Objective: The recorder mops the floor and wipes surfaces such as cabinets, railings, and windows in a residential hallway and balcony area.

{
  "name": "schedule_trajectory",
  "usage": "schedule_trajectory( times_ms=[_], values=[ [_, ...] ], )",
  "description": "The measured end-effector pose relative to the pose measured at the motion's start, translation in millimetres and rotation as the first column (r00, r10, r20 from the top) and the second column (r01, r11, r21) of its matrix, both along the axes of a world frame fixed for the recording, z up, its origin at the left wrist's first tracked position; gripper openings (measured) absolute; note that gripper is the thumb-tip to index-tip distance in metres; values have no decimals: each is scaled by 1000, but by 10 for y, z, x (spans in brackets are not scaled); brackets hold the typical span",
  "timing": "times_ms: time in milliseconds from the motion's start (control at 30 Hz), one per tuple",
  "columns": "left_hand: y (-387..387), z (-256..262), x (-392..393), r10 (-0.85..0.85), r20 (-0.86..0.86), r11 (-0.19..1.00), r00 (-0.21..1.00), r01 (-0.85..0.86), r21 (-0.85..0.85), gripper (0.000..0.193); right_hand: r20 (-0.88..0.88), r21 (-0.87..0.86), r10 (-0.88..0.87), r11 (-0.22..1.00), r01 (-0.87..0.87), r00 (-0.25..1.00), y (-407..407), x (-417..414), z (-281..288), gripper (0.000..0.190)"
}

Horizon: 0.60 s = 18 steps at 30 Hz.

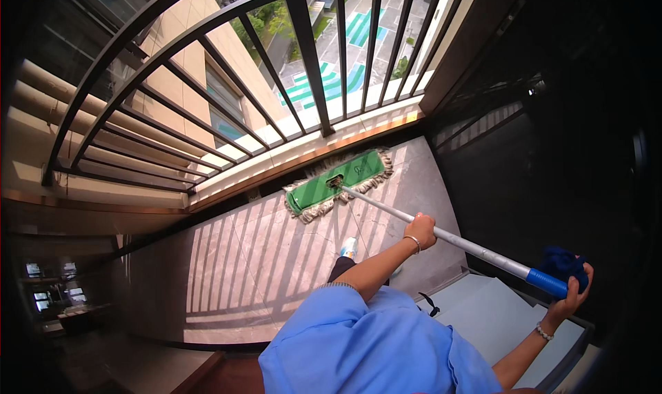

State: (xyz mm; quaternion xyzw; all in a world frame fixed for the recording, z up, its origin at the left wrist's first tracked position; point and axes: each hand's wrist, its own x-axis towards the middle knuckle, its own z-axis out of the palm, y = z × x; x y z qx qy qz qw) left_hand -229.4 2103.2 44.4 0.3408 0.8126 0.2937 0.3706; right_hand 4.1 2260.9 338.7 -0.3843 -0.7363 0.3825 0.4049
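A flat dust mop with a green top (362, 170) and a grey-white string fringe lies on the tiled floor, close to the foot of the balcony railing. Its silver metal pole (478, 250) slants back towards me. My left hand (421, 230), with a bangle at the wrist, is closed around the middle of the pole. At the pole's upper end is a blue grip (547, 283). My right hand (575, 289), wearing a beaded bracelet, is at this grip and holds a bunched dark blue cloth (561, 264) against its end. Some of the fingers are hidden by the cloth.
Dark metal railing bars (305, 57) curve along a ledge (305, 153) beyond the mop. A dark glossy panel (496, 187) stands at the right. Pale flat boards or a box (481, 303) lie beside me at lower right. My shoe (349, 247) rests on the floor (232, 275).
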Motion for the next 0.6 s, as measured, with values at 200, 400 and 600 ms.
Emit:
schedule_trajectory(
  times_ms=[200,400,600],
  values=[
    [-1479,-544,-324,428,-190,880,884,-455,-135,11,-21,-264,504,830,-491,863,-415,-1400,-710,32],
    [-2849,-1154,-595,664,-289,665,689,-722,-194,8,-214,-655,704,411,-634,677,-1458,-2236,-1207,29],
    [-2916,-1022,-593,495,-222,741,840,-542,-396,18,-149,-605,722,474,-639,676,-1449,-2095,-1140,25]
  ],
)
